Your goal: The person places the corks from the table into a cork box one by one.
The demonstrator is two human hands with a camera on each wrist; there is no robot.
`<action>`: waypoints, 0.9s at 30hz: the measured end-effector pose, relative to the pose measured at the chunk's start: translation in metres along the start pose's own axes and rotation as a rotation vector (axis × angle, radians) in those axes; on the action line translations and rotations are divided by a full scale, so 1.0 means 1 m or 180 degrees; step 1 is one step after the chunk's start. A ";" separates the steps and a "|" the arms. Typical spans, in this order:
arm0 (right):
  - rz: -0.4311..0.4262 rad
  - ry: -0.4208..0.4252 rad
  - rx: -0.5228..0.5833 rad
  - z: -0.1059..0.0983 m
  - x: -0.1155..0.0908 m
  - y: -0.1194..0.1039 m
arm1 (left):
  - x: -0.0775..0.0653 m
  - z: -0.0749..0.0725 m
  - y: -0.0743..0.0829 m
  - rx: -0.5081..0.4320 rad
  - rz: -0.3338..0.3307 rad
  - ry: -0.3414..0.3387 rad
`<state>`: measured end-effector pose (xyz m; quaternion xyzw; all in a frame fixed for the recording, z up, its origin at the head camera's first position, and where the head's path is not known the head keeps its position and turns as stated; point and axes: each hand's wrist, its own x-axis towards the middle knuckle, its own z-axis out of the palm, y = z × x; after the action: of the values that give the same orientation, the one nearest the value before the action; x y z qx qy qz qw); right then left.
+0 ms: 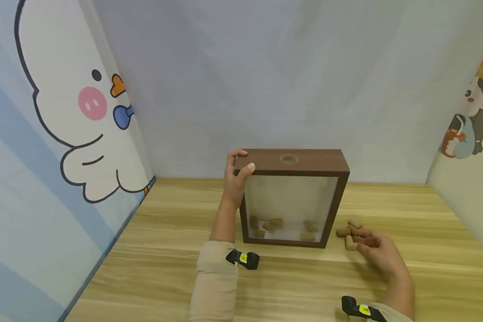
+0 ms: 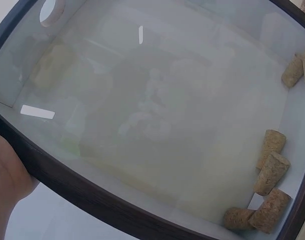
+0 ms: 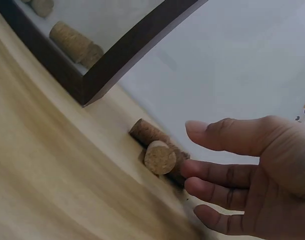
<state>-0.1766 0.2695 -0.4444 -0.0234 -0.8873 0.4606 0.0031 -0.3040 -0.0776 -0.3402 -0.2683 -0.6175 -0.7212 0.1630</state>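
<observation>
A brown-framed shadow box (image 1: 293,242) with a clear front stands upright on the table, a round hole in its top. Several corks (image 2: 272,172) lie inside along its bottom. My left hand (image 1: 235,181) grips the upper left corner, thumb at the front edge and fingers over the top and behind. To the right of the box, a small pile of loose corks (image 3: 160,158) lies on the wood. My right hand (image 1: 380,252) is beside that pile with thumb and fingers apart, the fingertips close to the corks. Between them no cork shows in the right wrist view.
The wood-grain table (image 1: 165,268) reaches back to a pale wall (image 1: 285,80). Cartoon-printed panels stand at the left (image 1: 64,112) and right (image 1: 463,179) sides. Each wrist wears a small black camera.
</observation>
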 end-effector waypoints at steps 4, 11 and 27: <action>0.0065 -0.0016 -0.0098 0.005 0.001 0.006 | -0.001 0.000 0.002 -0.0018 -0.0016 0.0011; 0.0080 0.0050 -0.0321 0.012 0.005 0.003 | 0.000 0.001 0.002 -0.0039 -0.0037 0.0046; 0.0129 0.0127 -0.0399 0.020 0.010 -0.001 | -0.002 -0.001 0.002 0.0013 -0.0023 0.0012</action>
<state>-0.1869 0.2534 -0.4552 -0.0507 -0.9135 0.4035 0.0100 -0.3012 -0.0788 -0.3399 -0.2643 -0.6197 -0.7210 0.1621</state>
